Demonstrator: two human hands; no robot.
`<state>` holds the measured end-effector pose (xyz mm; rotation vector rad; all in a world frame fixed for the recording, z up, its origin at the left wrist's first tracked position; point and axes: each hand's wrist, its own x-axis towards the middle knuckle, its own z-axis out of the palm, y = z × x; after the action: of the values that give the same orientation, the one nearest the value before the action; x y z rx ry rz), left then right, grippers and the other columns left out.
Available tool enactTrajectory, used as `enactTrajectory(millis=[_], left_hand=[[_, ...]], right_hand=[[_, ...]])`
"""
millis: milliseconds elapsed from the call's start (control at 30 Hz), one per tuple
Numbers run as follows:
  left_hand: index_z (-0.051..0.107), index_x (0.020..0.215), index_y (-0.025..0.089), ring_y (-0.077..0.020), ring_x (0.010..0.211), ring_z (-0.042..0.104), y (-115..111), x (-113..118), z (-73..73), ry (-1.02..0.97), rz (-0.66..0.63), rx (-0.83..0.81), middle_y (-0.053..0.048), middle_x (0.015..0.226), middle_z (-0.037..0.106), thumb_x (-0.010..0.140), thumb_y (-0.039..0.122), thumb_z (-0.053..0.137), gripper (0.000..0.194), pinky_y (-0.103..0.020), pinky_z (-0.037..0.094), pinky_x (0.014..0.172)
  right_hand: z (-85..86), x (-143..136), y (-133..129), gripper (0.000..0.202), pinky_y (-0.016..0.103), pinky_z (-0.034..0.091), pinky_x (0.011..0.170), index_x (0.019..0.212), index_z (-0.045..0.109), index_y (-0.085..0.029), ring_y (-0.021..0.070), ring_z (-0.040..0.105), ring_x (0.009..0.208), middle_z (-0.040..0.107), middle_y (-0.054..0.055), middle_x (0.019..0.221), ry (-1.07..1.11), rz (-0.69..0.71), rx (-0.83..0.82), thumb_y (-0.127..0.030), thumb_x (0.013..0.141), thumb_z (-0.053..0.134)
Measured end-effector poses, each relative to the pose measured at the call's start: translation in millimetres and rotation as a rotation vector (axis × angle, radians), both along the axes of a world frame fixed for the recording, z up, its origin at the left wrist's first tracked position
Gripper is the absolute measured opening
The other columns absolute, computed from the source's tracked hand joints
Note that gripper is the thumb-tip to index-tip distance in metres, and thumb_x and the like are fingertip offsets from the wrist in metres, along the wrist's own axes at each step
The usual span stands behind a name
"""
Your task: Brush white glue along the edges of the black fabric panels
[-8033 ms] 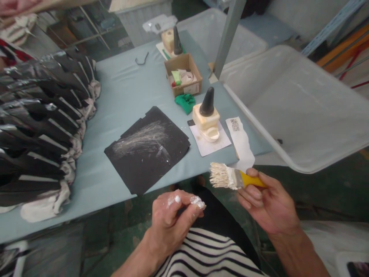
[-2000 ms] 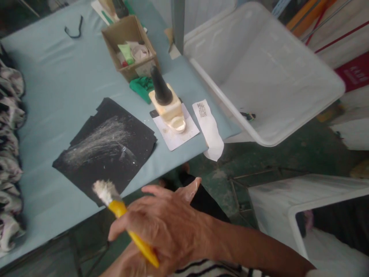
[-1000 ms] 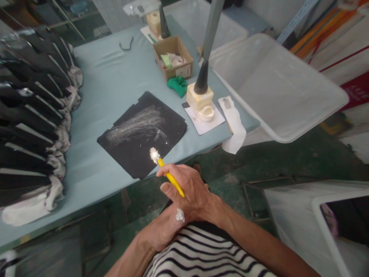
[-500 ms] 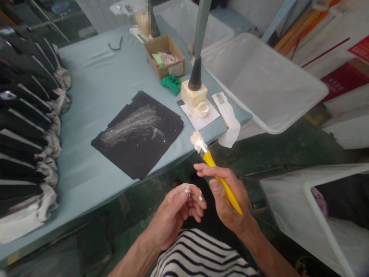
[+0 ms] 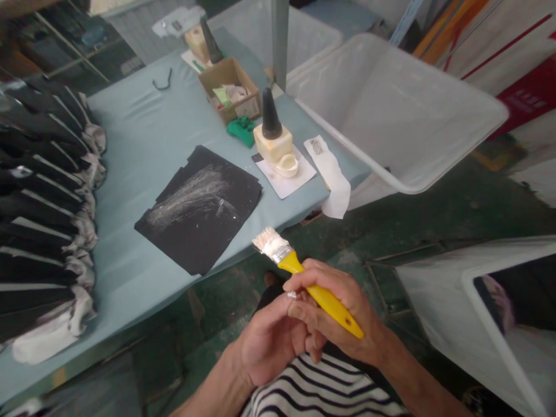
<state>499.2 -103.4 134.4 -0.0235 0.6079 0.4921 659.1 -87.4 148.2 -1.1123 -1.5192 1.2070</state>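
A yellow-handled paintbrush [image 5: 293, 264] lies in my right hand [image 5: 343, 301], its bristles pointing up and left and caked with white stuff. The fingers of that hand are closed around the handle. My left hand [image 5: 271, 333] is half curled just below, its fingertips meeting my right thumb and fingers. White residue sticks to the tips there; whether anything is pinched between them is hidden. Beyond the brush, on the table, lies a black sheet [image 5: 208, 211] streaked with whitish smears. A cream bottle [image 5: 273, 142] with a black conical cap stands on a white card [image 5: 299, 180].
Black pieces [image 5: 39, 231] with pale fabric edges line the left of the blue-covered table [image 5: 125, 127]. A cardboard box [image 5: 226, 87], green cloth [image 5: 241, 131] and white paper strip [image 5: 332, 176] lie farther back. White bins [image 5: 391, 110] stand at the right, beside a grey post [image 5: 280, 43].
My right hand has moved left and slightly down with the paintbrush, and its fingers now touch my left fingertips. The brush bristles have swung left. The view has shifted a little.
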Motion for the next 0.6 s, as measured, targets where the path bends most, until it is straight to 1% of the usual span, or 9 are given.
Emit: enactTrajectory(millis=[67,100,167,200,300,367,433,533,600], left_hand=[[0.074,0.11,0.015,-0.0117,0.066,0.065,3,12,5.2,0.041,-0.013,0.032,-0.002,0.083,0.067,0.08,0.053,0.086,0.05,-0.021,0.055,0.06],[0.074,0.116,0.017,-0.011,0.066,0.065,4,18,7.7,0.061,-0.004,0.049,-0.002,0.087,0.067,0.078,0.053,0.088,0.054,-0.02,0.055,0.06],[0.072,0.126,0.019,-0.0096,0.066,0.065,4,29,11.2,0.093,0.032,0.081,-0.002,0.094,0.068,0.076,0.055,0.089,0.063,-0.019,0.054,0.06],[0.072,0.127,0.02,-0.0093,0.066,0.065,4,35,12.2,0.105,0.053,0.096,-0.003,0.095,0.068,0.076,0.055,0.089,0.064,-0.019,0.053,0.06],[0.074,0.118,0.018,-0.0097,0.066,0.063,1,49,11.8,0.134,0.096,0.119,-0.003,0.086,0.067,0.081,0.058,0.085,0.056,-0.02,0.051,0.063],[0.074,0.108,0.017,-0.0103,0.066,0.061,0,56,10.4,0.16,0.103,0.135,-0.003,0.082,0.066,0.083,0.06,0.082,0.051,-0.02,0.05,0.063],[0.073,0.101,0.016,-0.0112,0.067,0.06,1,62,9.3,0.186,0.109,0.162,-0.003,0.082,0.065,0.083,0.061,0.081,0.049,-0.021,0.05,0.064],[0.071,0.092,0.016,-0.0122,0.068,0.057,3,67,8.4,0.254,0.122,0.225,-0.002,0.08,0.062,0.081,0.065,0.081,0.051,-0.023,0.05,0.065],[0.072,0.093,0.016,-0.0127,0.069,0.055,4,69,7.9,0.346,0.135,0.283,-0.002,0.078,0.061,0.083,0.066,0.079,0.052,-0.024,0.048,0.065]], right_hand=[[0.9,12,2,0.03,0.024,0.053,0.069,0.096,0.072,-0.024,0.0138,0.063,0.073,0.062,-0.002,0.083,0.042,-0.013,-0.009,-0.052,0.107,0.065],[1.0,17,3,0.033,0.025,0.053,0.069,0.094,0.071,-0.024,0.014,0.063,0.074,0.061,-0.002,0.082,0.059,-0.022,-0.008,-0.053,0.107,0.063],[0.8,25,4,0.036,0.027,0.054,0.07,0.092,0.07,-0.024,0.0148,0.064,0.074,0.061,-0.002,0.081,0.081,-0.032,-0.008,-0.055,0.109,0.06],[0.5,28,4,0.037,0.028,0.054,0.071,0.091,0.069,-0.024,0.0155,0.065,0.075,0.062,-0.001,0.081,0.088,-0.03,-0.01,-0.055,0.109,0.058],[-0.9,35,5,0.042,0.032,0.058,0.073,0.088,0.07,-0.024,0.0185,0.068,0.076,0.067,0.002,0.083,0.1,-0.026,-0.044,-0.057,0.11,0.055],[-2.1,40,6,0.042,0.034,0.06,0.073,0.089,0.07,-0.024,0.0204,0.071,0.077,0.069,0.003,0.084,0.098,-0.077,-0.074,-0.056,0.11,0.053],[-2.9,47,7,0.04,0.035,0.062,0.076,0.091,0.07,-0.024,0.0212,0.072,0.077,0.07,0.003,0.084,0.074,-0.14,-0.055,-0.053,0.111,0.052],[-2.3,58,12,0.031,0.038,0.058,0.088,0.095,0.071,-0.025,0.0209,0.071,0.08,0.073,0.002,0.086,-0.043,-0.141,0.126,-0.044,0.112,0.053],[-0.7,66,15,0.021,0.038,0.055,0.089,0.098,0.071,-0.025,0.0202,0.068,0.08,0.072,0.001,0.085,-0.145,-0.092,0.243,-0.036,0.11,0.057]])
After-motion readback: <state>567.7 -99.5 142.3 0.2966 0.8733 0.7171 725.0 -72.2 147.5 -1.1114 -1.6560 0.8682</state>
